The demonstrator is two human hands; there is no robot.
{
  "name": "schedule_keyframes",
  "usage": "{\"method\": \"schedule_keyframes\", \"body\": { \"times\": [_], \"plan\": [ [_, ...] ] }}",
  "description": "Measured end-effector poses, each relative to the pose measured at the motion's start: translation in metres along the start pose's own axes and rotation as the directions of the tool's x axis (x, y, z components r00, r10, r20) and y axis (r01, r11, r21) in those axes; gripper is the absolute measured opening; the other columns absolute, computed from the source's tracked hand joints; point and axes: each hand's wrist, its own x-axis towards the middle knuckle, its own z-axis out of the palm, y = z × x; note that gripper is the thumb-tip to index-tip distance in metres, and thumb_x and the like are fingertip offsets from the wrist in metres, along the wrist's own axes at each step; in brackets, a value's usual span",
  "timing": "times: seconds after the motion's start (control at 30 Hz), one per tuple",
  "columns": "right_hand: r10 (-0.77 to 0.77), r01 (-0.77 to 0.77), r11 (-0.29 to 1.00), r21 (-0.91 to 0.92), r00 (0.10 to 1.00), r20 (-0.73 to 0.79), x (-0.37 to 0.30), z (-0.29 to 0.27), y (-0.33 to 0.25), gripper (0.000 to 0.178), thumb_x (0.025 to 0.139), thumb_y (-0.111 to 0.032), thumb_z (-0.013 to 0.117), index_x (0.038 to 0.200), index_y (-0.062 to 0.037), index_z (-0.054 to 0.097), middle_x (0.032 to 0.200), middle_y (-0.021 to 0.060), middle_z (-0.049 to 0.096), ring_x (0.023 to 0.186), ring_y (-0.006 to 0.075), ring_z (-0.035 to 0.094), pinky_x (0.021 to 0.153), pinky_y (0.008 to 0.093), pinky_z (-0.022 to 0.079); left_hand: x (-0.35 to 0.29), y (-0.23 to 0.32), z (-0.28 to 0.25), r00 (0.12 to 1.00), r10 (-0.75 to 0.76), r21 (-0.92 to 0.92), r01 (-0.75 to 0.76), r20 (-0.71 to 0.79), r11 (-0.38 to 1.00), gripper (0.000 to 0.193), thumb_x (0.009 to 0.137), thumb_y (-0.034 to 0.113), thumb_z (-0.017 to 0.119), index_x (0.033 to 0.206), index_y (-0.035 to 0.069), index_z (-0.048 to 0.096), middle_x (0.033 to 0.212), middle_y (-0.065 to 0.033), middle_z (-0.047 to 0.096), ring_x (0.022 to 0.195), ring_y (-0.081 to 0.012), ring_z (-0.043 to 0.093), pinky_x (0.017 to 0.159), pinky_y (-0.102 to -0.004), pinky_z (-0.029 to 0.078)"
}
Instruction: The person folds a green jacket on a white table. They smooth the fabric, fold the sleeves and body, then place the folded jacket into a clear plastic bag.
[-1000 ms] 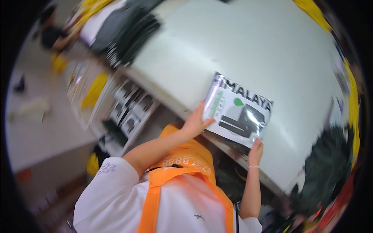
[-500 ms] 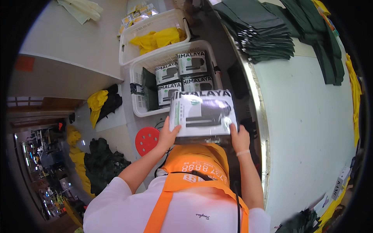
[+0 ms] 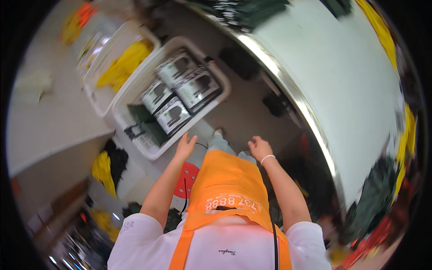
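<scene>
My left hand (image 3: 185, 146) is empty, its fingers apart, just off the near side of a white plastic basket (image 3: 152, 153). Farther right, my right hand (image 3: 261, 149) hovers with nothing in it, thumb and fingers loosely spread. In the basket lie several flat white-and-black packages (image 3: 196, 88), each printed with a dark garment picture. The one at the right appears to sit higher than its neighbours. Folded dark green fabric (image 3: 155, 132) fills the basket's left end.
Behind stands a second white basket (image 3: 95, 102) with yellow fabric (image 3: 128, 65). A red stool (image 3: 189, 173) with holes is beside my orange apron (image 3: 229, 180). The long white table (image 3: 333, 85) bounds my right, dark green garments (image 3: 265, 15) on its far end. Yellow-black cloth (image 3: 104, 173) lies at left.
The package that both hands held has left them, and the basket's right side now holds a higher-lying one. My hands have parted slightly; the whole view has turned.
</scene>
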Motion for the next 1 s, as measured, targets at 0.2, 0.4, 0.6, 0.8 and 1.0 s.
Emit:
{"method": "schedule_keyframes", "body": {
  "times": [0.2, 0.4, 0.6, 0.8, 1.0],
  "plan": [
    [0.23, -0.227, 0.938, 0.262, 0.973, 0.02, -0.093, 0.106, 0.17, 0.041, 0.086, -0.032, 0.055, 0.115, -0.0036, 0.058, 0.106, 0.0205, 0.063, 0.104, 0.0348, 0.058, 0.091, 0.0393, 0.045, -0.001, 0.104, 0.068, 0.912, 0.348, 0.18, -0.388, 0.218, 0.904, 0.058, 0.086, 0.027, 0.061, 0.132, -0.001, 0.041, 0.117, -0.0204, 0.056, 0.1, -0.0311, 0.058, 0.088, -0.0377, 0.045],
    [0.691, -0.44, 0.524, 0.729, 0.72, -0.063, -0.191, 0.182, 0.304, 0.03, 0.084, -0.028, 0.058, 0.103, -0.0046, 0.064, 0.093, 0.017, 0.067, 0.089, 0.032, 0.063, 0.081, 0.037, 0.049, -0.089, 0.27, 0.23, 0.181, 0.912, 0.265, -0.961, 0.369, 0.084, 0.058, 0.083, 0.017, 0.062, 0.133, 0.001, 0.039, 0.133, -0.0213, 0.042, 0.123, -0.037, 0.039, 0.104, -0.0426, 0.03],
    [0.886, -0.417, 0.196, 0.888, 0.462, 0.022, -0.253, 0.285, 0.492, 0.025, 0.082, -0.024, 0.061, 0.096, -0.0044, 0.065, 0.093, 0.0163, 0.067, 0.088, 0.0312, 0.063, 0.08, 0.0385, 0.049, -0.207, 0.356, 0.444, -0.013, 0.898, 0.376, -0.905, 0.44, -0.198, 0.074, 0.085, 0.042, 0.058, 0.143, 0.008, 0.027, 0.147, -0.0164, 0.025, 0.136, -0.037, 0.021, 0.107, -0.0554, 0.018],
    [0.991, -0.623, 0.12, 0.773, 0.025, -0.134, -0.316, 0.279, 0.701, 0.059, 0.075, -0.024, 0.07, 0.126, -0.0056, 0.047, 0.14, 0.0229, 0.033, 0.128, 0.0395, 0.034, 0.103, 0.0449, 0.033, -0.21, 0.33, 0.547, 0.065, 0.875, 0.655, -0.69, 0.48, -0.308, 0.088, 0.078, 0.063, 0.056, 0.147, 0.023, 0.019, 0.153, -0.0091, 0.017, 0.139, -0.0374, 0.013, 0.106, -0.0618, 0.014],
    [0.982, -0.794, 0.079, 0.602, 0.167, 0.092, -0.353, 0.272, 0.796, 0.095, 0.071, -0.023, 0.076, 0.145, -0.0084, 0.019, 0.137, 0.0143, 0.042, 0.128, 0.0287, 0.037, 0.108, 0.0451, 0.027, -0.222, 0.337, 0.548, -0.01, 0.859, 0.596, -0.716, 0.513, -0.364, 0.083, 0.079, 0.047, 0.062, 0.146, 0.021, 0.021, 0.151, -0.0091, 0.021, 0.139, -0.0357, 0.016, 0.107, -0.0587, 0.015]
  ]
}}
